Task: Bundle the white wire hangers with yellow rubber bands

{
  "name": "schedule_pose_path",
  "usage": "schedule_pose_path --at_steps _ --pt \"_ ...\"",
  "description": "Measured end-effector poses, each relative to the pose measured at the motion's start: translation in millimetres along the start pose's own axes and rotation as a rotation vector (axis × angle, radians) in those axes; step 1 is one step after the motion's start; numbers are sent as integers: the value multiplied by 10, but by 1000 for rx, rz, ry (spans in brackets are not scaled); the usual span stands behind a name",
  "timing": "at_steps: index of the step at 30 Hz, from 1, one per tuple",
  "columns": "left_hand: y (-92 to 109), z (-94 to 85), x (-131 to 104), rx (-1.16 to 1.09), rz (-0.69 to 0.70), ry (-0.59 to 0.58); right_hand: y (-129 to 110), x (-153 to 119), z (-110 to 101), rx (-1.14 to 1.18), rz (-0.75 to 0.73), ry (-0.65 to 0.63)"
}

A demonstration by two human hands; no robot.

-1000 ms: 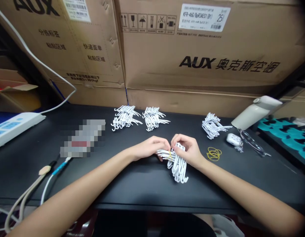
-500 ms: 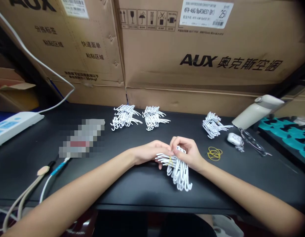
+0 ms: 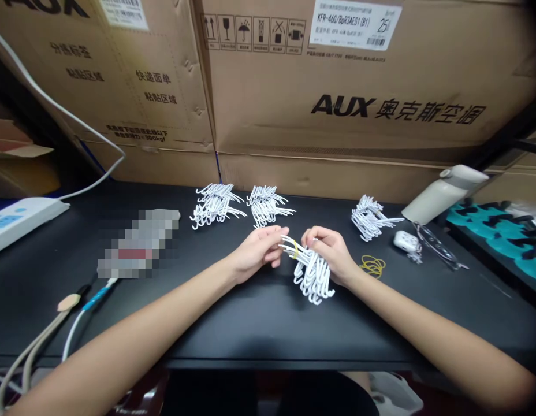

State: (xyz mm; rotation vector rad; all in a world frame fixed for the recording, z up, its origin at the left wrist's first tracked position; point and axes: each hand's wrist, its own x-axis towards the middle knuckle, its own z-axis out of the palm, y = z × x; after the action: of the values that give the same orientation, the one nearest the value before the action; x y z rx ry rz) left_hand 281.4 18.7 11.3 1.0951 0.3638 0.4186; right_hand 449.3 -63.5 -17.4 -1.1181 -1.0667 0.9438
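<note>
A bundle of white hooks [image 3: 313,274] hangs above the black table, with a yellow rubber band [image 3: 296,249] around its straight ends. My right hand [image 3: 331,248] is closed on the upper right of this bundle. At the left, my left hand [image 3: 261,251] has its fingers pinched at the tips of the straight ends. Behind my hands lie two piles of white hooks, one at the left [image 3: 216,207] and one beside it [image 3: 268,207]. Another bundle of white hooks [image 3: 371,218] lies farther right. Loose yellow rubber bands [image 3: 372,266] rest beside my right wrist.
Cardboard boxes [image 3: 268,127] line the back of the black table [image 3: 233,346]. At the right are a bottle [image 3: 439,196], an earphone case [image 3: 405,241], glasses [image 3: 438,245] and a teal tray [image 3: 497,237]. A power strip [image 3: 25,219], cables and a pixelated object [image 3: 140,242] lie left.
My left hand has shifted left to the tips of the straight ends, and the held bundle has risen slightly and turned. The whole view has moved slightly.
</note>
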Motion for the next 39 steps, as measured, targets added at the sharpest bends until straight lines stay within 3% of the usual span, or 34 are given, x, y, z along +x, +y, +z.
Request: schedule_pose_path --at_steps 4,8,13,17,23,26,29,32,35,39 --pt "179 -127 -24 -201 159 57 41 56 -93 42 74 112" --pt "225 -231 1 -81 141 165 52 114 -165 -78 98 214" --pt "130 -284 71 -3 141 238 66 124 -105 -362 151 67" --pt "109 -293 65 24 124 235 35 95 -46 -586 58 -49" --pt "89 -259 31 74 93 223 -15 50 -61 -892 -187 -4" --pt "87 -236 27 105 93 209 -20 54 -92 -855 -212 57" --pt "90 -209 23 127 83 184 -89 44 -86 -765 -328 101" --pt "91 -177 14 161 72 148 -224 5 -12 -696 -484 -21" --pt "88 -140 -2 199 78 76 -331 -50 106 -631 -533 -155" --pt "85 -84 -32 257 98 -24 -382 -109 212 -557 -496 -109"
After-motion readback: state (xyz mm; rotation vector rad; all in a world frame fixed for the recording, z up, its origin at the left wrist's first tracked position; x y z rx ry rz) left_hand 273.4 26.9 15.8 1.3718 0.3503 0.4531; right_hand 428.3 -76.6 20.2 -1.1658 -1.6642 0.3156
